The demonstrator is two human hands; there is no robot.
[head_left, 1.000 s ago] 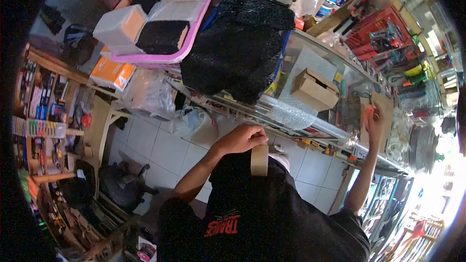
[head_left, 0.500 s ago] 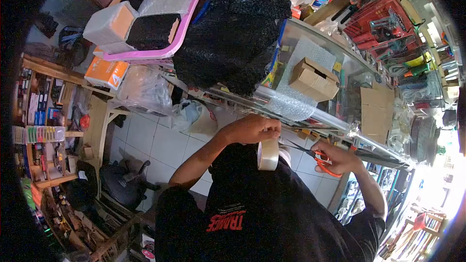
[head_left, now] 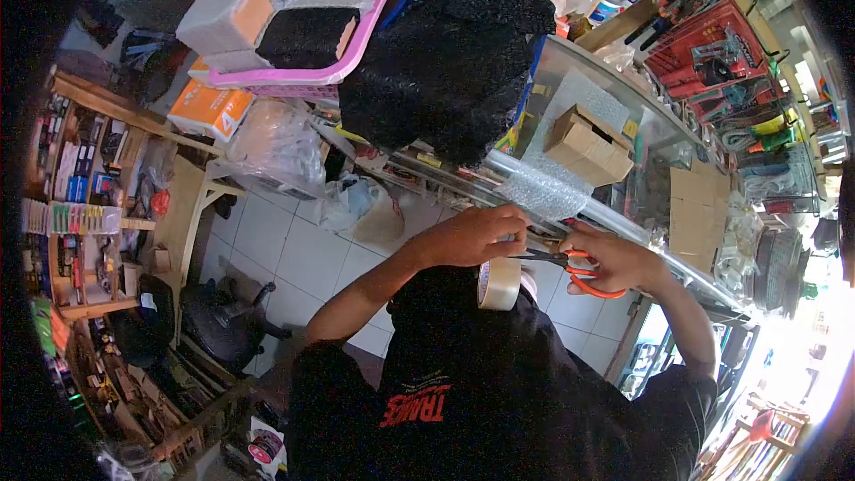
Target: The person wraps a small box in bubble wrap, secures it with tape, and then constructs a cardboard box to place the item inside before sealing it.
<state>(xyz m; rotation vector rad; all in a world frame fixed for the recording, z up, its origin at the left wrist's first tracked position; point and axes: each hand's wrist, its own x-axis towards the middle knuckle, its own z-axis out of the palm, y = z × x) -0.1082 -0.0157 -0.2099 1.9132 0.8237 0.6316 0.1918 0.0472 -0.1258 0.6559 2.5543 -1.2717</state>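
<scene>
My left hand is closed, its fingers pinched at the top of a roll of clear packing tape, which hangs just below them against my black shirt. Orange-handled scissors are in my right hand, with fingers around the loops. Their dark blades point left and reach the fingertips of my left hand, above the tape roll. Whether the blades touch the tape cannot be made out.
Ahead is a glass counter bearing bubble wrap and an open cardboard box. Black wrapping and a pink basket lie at the left. A dark chair stands on the tiled floor. Shelves line the left.
My right hand has risen and brought the scissors up, so the blades now lie level by my left fingertips. My left hand has shifted slightly right with the tape. The view has turned a little.
</scene>
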